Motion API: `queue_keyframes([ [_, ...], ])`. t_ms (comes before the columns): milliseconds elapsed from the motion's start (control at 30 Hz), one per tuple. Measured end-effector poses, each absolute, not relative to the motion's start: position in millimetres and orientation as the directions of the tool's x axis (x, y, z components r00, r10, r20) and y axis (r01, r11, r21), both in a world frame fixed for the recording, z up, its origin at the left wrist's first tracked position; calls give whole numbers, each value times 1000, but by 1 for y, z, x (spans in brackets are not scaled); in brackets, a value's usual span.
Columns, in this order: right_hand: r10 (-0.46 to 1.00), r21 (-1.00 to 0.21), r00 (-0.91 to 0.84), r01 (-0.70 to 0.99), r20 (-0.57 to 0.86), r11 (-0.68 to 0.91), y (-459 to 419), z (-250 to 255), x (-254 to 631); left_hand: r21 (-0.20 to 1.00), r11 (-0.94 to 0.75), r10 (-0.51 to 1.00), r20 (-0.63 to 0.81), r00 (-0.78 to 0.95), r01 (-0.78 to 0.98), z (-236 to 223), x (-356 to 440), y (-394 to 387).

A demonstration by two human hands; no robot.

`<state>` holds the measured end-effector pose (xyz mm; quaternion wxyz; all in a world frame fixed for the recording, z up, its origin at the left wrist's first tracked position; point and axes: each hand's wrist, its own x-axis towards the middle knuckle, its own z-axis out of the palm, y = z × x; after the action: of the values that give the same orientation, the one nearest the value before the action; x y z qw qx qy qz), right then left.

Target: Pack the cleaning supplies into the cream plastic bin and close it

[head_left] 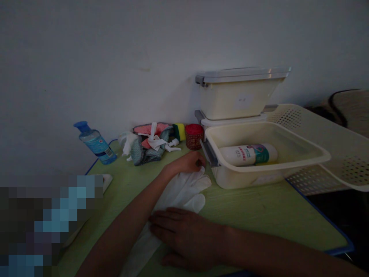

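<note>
A white, thin glove (pixel 177 194) lies stretched over the green tabletop, its fingers pointing away to the right. My left hand (pixel 190 161) is at the glove's far end, fingers curled round one of its fingertips. Across the lower part of the glove, my right hand (pixel 188 238) lies flat with fingers stretched out. My left forearm covers part of the glove's left side. Just right of my left hand stands a cream plastic bin (pixel 245 177) with grey handles. A white spray can or bottle (pixel 242 154) with a green band rests on its side inside it.
Along the wall are a tilted blue bottle (pixel 99 144), a heap of cloths (pixel 151 144), a yellow-green sponge (pixel 179 132) and a red round container (pixel 194 136). Behind the bin stands a lidded box (pixel 233 98); a perforated basket (pixel 323 138) overhangs the table's right edge. The lower left is pixelated.
</note>
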<state>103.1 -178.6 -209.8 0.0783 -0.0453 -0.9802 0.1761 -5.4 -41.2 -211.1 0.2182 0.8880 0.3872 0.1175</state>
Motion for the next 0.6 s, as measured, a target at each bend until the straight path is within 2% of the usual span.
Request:
queue_keyframes([
  [200, 105, -360, -984, 47, 143, 932, -179, -210, 103, 487, -656, 692, 83, 717, 577, -212, -5, -40],
  [600, 108, -362, -983, 49, 145, 931, -179, -211, 103, 593, -607, 718, 122, 685, 529, -208, -6, -42],
])
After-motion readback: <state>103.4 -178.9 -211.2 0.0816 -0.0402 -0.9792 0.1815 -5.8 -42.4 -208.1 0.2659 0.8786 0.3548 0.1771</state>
